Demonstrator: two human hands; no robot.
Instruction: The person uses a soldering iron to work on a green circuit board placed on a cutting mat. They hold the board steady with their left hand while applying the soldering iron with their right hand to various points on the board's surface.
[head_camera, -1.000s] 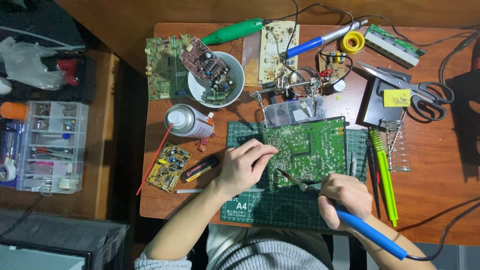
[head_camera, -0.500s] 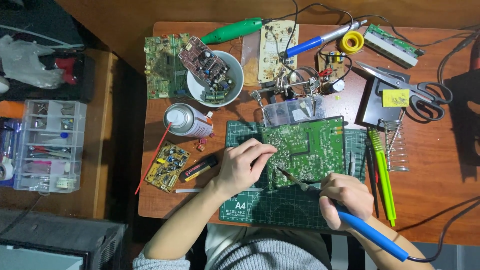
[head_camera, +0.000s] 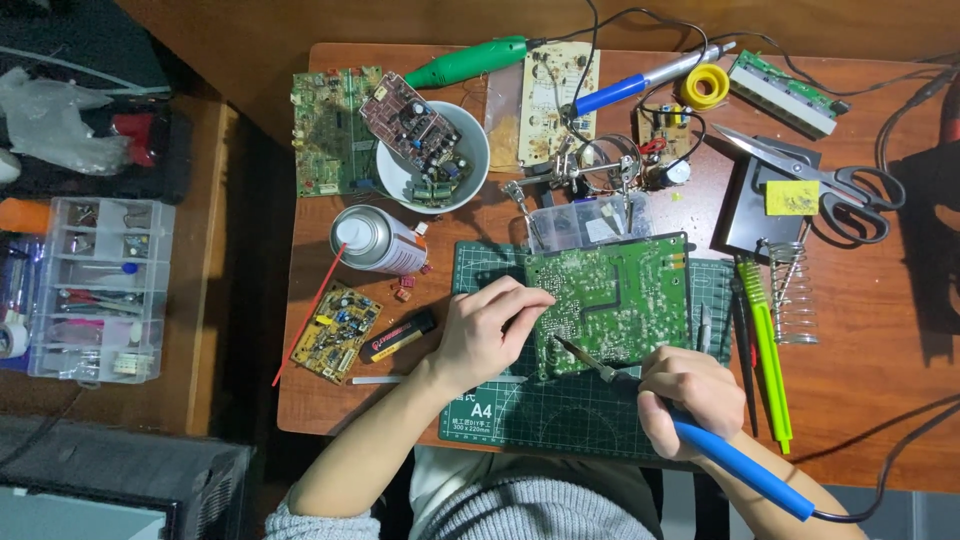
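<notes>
Two bare hands work over a green circuit board (head_camera: 615, 300) lying solder-side up on a dark green gridded cutting mat (head_camera: 560, 405), near the front edge of the reddish wooden tabletop (head_camera: 880, 400). Board surface: flat, rectangular, speckled with dull silver solder points and pale traces. Left hand (head_camera: 485, 330) rests on the board's left edge, fingers curled down onto it, pinning it; whether anything thin sits between the fingertips cannot be made out. Right hand (head_camera: 690, 395) is closed in a pen-style grip around a soldering iron (head_camera: 735, 460) with a smooth blue handle; the metal shaft slants up-left, tip touching or just above the board's lower left area, contact too small to confirm. Iron's cord runs off the bottom right edge.

Around: white round bowl (head_camera: 475, 175) holding a tilted board of components; metal spray can (head_camera: 375, 240) lying on its side with a thin red straw; small yellow circuit board (head_camera: 335, 330); steel scissors (head_camera: 825, 185) with black loops; coiled wire iron stand (head_camera: 790, 295); clear plastic compartment box (head_camera: 95, 290) on a side surface, contents blurred. Grey knitted sleeves are cut off at the bottom.
</notes>
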